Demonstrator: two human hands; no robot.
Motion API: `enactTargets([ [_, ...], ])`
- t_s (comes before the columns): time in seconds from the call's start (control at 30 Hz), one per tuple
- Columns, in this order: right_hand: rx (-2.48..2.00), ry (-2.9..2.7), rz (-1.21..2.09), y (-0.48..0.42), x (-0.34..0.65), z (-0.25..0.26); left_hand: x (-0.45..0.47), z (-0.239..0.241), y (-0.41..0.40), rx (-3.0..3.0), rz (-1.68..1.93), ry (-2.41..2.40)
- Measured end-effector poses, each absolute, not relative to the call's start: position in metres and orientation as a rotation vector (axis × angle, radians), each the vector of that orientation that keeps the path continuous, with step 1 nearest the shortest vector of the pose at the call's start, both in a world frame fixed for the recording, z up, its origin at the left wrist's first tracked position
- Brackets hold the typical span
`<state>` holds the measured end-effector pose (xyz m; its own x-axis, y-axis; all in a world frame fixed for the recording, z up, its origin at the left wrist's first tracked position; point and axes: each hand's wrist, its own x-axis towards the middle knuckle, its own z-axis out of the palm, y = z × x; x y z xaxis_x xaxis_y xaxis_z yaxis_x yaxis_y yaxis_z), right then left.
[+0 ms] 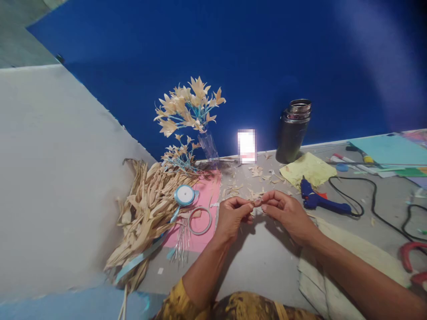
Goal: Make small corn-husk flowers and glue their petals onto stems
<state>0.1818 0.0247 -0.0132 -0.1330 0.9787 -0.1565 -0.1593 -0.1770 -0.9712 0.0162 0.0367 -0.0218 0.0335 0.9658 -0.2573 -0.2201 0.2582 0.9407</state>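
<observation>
Brown in tone, from the little that shows of the small scrap (pixel 256 203). Sits to the left of the blue glue gun (pixel 313 200), between the fingertips of the left hand (pixel 231 215) and the right hand (pixel 288 215). Seems to run crosswise from one hand to the other, long axis roughly toward the glue gun, though too short to be sure. Lies just right of the left fingertips and just left of the right ones, with neither hand clearly nearer. Apparently pinched from both sides, thumb and index finger brought together on it in each hand; cannot tell how firmly.

Looks slim, dull and slightly rounded, perhaps dry husk; cannot tell for certain at this size. Backed, beyond the hands and left of the glue gun, by pale shavings (pixel 255 171) on the grey tabletop (pixel 263 258). Flanked well left of the glue gun by a ribbon spool (pixel 185 195) and a husk bundle (pixel 143 218).
</observation>
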Motion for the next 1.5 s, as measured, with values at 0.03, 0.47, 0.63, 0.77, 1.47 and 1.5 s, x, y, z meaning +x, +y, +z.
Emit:
enactTargets([
  [0.03, -1.132, -1.085, 1.508, 0.025, 0.182, -0.013, 0.016, -0.022, 0.037, 0.853, 1.101, 1.155],
  [0.47, -1.126, -1.176, 1.556, 0.026, 0.184, -0.018, 0.008, -0.030, 0.039, 0.822, 0.954, 1.050],
  [0.63, -1.117, -1.162, 1.553, 0.025, 0.186, -0.017, 0.007, -0.034, 0.040, 0.789, 1.010, 0.998],
  [0.77, -1.109, -1.194, 1.537, 0.024, 0.186, -0.014, 0.008, -0.034, 0.041, 0.738, 1.022, 0.949],
  [1.47, -1.122, -1.259, 1.561, 0.018, 0.183, -0.005, 0.007, -0.037, 0.043, 0.676, 1.011, 0.848],
  [1.5, -1.119, -1.267, 1.565, 0.018, 0.183, -0.005, 0.006, -0.037, 0.043, 0.675, 1.005, 0.851],
])
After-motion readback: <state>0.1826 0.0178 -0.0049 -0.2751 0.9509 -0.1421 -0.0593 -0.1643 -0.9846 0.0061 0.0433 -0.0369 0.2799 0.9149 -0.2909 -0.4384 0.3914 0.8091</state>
